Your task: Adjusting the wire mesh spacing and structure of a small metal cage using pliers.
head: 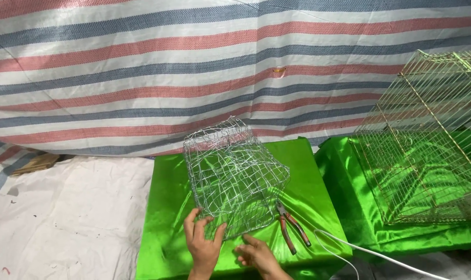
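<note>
- A striped tarpaulin [194, 62] fills the far side as a wall, with bands of white, red and blue-grey running across at a slight slant.
- White sheeting [64, 218] covers the floor on the left, creased and speckled with small marks.
- A low worktop [168, 207] draped in shiny green satin stands in the middle.
- A second green-draped block [349, 207] sits just beside it on the right.
- A flat brownish piece [35, 163] lies at the far left, where the tarpaulin meets the floor.
- Light is even and soft, with sheen on the green cloth.
</note>
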